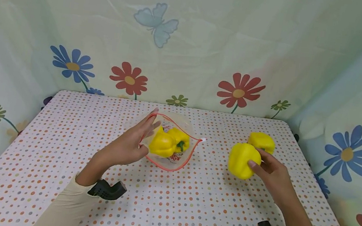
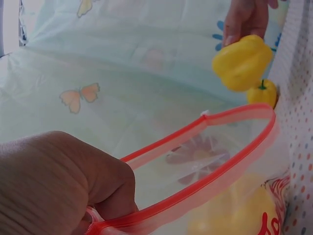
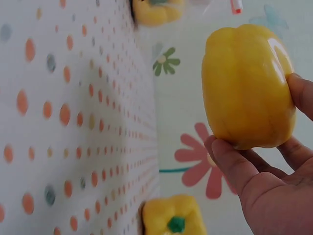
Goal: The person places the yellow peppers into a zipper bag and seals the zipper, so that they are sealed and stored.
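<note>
My left hand (image 1: 133,143) holds the left edge of a clear zip bag (image 1: 156,165) with a red rim, its mouth spread open. In the left wrist view, the curled fingers grip that red rim (image 2: 195,188). Inside the bag lie two yellow bell peppers (image 1: 162,144), one with its green stem showing. My right hand (image 1: 274,176) holds another yellow bell pepper (image 1: 241,161) above the table, thumb on one side and fingers on the other, as the right wrist view shows. Behind it a further yellow bell pepper (image 1: 262,141) stands on the table, partly hidden.
The table (image 1: 167,211) has a white cloth with coloured dots. A pale curtain (image 1: 199,34) printed with flowers and a butterfly hangs behind and at both sides. A white slider (image 1: 203,139) sits at the right corner of the bag's rim.
</note>
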Demonstrator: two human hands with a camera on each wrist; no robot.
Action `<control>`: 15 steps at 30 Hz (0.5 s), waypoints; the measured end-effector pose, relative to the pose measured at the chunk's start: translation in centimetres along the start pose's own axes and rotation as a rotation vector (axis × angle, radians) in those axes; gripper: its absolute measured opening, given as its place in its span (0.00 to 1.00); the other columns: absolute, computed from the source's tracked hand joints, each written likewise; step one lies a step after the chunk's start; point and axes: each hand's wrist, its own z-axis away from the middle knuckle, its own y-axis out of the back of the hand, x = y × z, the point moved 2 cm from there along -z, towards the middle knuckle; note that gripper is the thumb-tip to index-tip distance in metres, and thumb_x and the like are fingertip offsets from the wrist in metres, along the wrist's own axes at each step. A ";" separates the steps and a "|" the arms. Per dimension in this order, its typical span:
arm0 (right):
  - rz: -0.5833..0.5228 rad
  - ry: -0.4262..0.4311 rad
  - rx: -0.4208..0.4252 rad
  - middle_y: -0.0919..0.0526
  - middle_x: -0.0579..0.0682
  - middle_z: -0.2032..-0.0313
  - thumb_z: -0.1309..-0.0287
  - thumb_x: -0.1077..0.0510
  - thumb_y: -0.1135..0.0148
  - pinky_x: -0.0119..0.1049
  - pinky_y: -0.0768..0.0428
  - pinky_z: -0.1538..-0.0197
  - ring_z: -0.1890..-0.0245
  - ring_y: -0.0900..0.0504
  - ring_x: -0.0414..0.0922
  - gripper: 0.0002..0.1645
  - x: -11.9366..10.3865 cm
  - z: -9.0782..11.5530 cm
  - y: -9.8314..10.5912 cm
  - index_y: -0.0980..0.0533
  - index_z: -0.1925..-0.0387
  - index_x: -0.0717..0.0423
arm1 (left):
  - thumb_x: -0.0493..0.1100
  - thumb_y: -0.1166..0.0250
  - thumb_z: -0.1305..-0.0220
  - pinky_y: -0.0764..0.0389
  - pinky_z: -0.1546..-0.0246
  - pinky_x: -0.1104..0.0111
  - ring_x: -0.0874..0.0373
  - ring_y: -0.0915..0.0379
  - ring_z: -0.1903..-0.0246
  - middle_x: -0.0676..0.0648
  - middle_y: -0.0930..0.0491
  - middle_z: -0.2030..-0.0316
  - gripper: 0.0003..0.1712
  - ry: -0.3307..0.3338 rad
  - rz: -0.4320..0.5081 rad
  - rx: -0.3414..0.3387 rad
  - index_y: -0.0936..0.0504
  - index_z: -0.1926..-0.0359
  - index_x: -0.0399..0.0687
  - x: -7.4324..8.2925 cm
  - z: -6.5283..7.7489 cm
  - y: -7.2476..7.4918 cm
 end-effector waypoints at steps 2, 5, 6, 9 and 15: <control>-0.038 0.046 -0.007 0.34 0.64 0.36 0.32 0.49 0.43 0.23 0.24 0.54 0.46 0.25 0.42 0.38 -0.7 0.0 -0.4 0.42 0.29 0.63 | 0.20 0.49 0.46 0.27 0.81 0.70 0.47 0.42 0.32 0.52 0.66 0.24 0.54 0.001 0.004 0.000 0.65 0.23 0.44 0.0 0.0 0.0; -0.081 0.092 -0.014 0.34 0.63 0.37 0.32 0.53 0.43 0.24 0.24 0.53 0.50 0.25 0.33 0.36 -1.6 0.1 -1.0 0.41 0.29 0.63 | 0.19 0.50 0.46 0.22 0.76 0.70 0.48 0.44 0.31 0.51 0.67 0.24 0.54 -0.007 0.017 -0.001 0.65 0.23 0.45 0.1 -0.1 0.0; -0.082 0.104 -0.014 0.34 0.63 0.37 0.32 0.53 0.43 0.24 0.24 0.53 0.50 0.25 0.32 0.36 -1.8 0.1 -1.2 0.41 0.29 0.63 | 0.19 0.50 0.46 0.22 0.75 0.70 0.48 0.44 0.31 0.51 0.67 0.24 0.55 -0.011 0.022 -0.002 0.65 0.23 0.46 0.1 -0.1 0.0; -0.069 0.130 -0.008 0.33 0.63 0.37 0.33 0.53 0.42 0.25 0.24 0.52 0.49 0.25 0.35 0.37 -2.5 0.1 -1.7 0.40 0.29 0.63 | 0.19 0.50 0.47 0.22 0.75 0.70 0.48 0.45 0.31 0.51 0.66 0.24 0.55 -0.019 0.026 -0.002 0.66 0.23 0.47 0.2 -0.1 0.0; -0.106 0.184 -0.027 0.32 0.63 0.38 0.34 0.57 0.41 0.27 0.23 0.52 0.49 0.23 0.35 0.34 -4.3 0.1 -2.7 0.39 0.31 0.65 | 0.19 0.51 0.46 0.21 0.75 0.69 0.43 0.45 0.31 0.50 0.67 0.24 0.55 -0.022 0.036 -0.009 0.66 0.23 0.47 0.4 -0.2 0.0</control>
